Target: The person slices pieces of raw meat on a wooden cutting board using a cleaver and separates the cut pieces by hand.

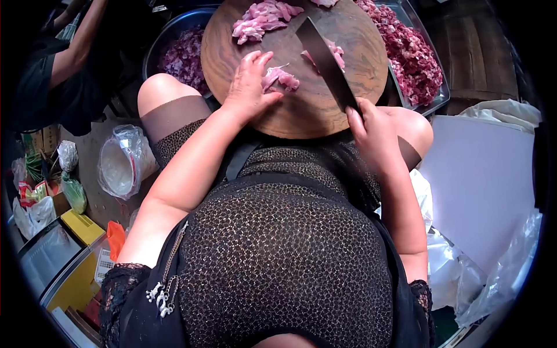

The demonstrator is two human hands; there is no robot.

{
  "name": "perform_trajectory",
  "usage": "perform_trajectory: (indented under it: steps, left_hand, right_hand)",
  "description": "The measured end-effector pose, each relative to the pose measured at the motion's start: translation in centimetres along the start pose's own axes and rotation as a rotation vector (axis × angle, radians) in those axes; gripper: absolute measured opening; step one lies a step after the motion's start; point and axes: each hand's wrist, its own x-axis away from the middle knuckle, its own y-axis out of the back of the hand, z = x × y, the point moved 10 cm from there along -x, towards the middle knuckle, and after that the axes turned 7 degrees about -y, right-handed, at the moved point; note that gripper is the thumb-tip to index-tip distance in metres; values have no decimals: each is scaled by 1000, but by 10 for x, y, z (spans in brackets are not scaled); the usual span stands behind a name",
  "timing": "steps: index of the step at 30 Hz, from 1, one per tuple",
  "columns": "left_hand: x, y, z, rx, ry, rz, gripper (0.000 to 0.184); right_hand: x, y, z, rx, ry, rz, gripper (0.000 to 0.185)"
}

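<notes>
A round wooden chopping board (243, 17) lies across my knees. My right hand (371, 130) grips the handle of a cleaver (326, 61), whose dark blade slants up and left over the board. Partly behind the blade is a small piece of pink meat (335, 53). My left hand (249, 90) is over the board's left side, fingers and thumb apart. Between its fingers and thumb, on the wood, lie some strips of pink meat (282, 79); whether the hand touches them I cannot tell. Farther back is a larger heap of sliced meat (264, 20).
A metal basin (154, 49) of cut meat stands left of the board, and a metal tray (444, 93) heaped with redder minced meat is on the right. A plastic-lined bucket (119, 162) is at lower left. Another person's arm (78, 49) shows at upper left.
</notes>
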Motion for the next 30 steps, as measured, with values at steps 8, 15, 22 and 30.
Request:
perform_trajectory:
  steps: [8, 15, 22, 30]
  left_hand:
    - [0, 0, -9, 71, -169, 45, 16]
    - [3, -12, -2, 19, -204, 34, 19]
    - [22, 15, 18, -17, 117, 83, 48]
    - [16, 20, 2, 92, -67, 12, 11]
  right_hand:
    - [9, -40, 46, 281, 230, -1, 17]
    - [-32, -86, 60, 350, 179, 157, 14]
    - [-41, -73, 39, 399, 202, 272, 21]
    - [10, -49, 33, 306, 108, 135, 20]
